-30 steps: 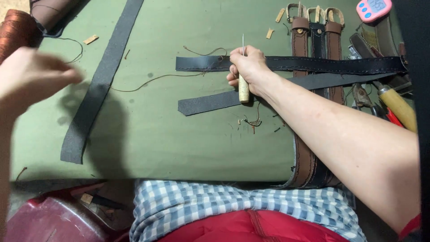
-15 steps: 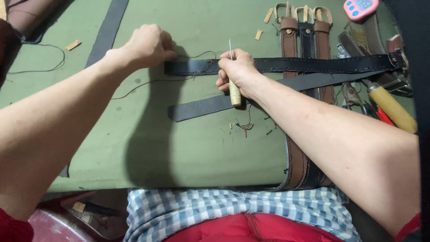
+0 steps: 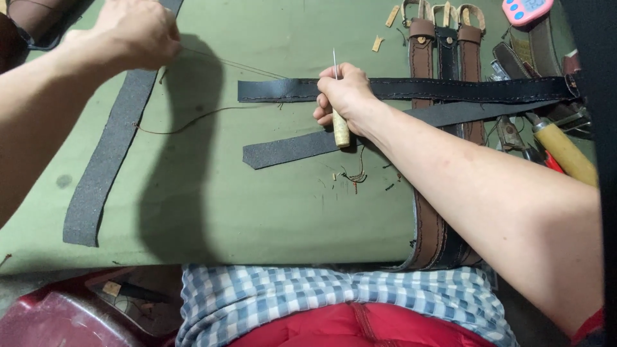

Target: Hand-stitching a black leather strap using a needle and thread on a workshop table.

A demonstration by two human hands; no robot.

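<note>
Surface: green cloth-covered bench (image 3: 212, 205), worker seated at its near edge; checked shirt + red garment at bottom of view.
Near: grey strip (image 3: 106, 160) lies lengthwise, well left of the black strap.
Landmark: black strap (image 3: 411, 88) lies crosswise on bench, stitched along edge.
R hand (image 3: 344, 96): fist closed on awl (image 3: 339, 122), pale wooden handle below the fist, metal point sticking up above it; hand rests on black strap, near its left end.
Second strip (image 3: 295, 146): dark grey, just nearer than black strap, runs under R hand.
L hand (image 3: 138, 32): up + left of black strap, fingers pinched on thread (image 3: 238, 64), taut to strap's left end.
Far: brown belts (image 3: 421, 51) w/ buckles cross under black strap; pink timer (image 3: 527, 9) beyond.
</note>
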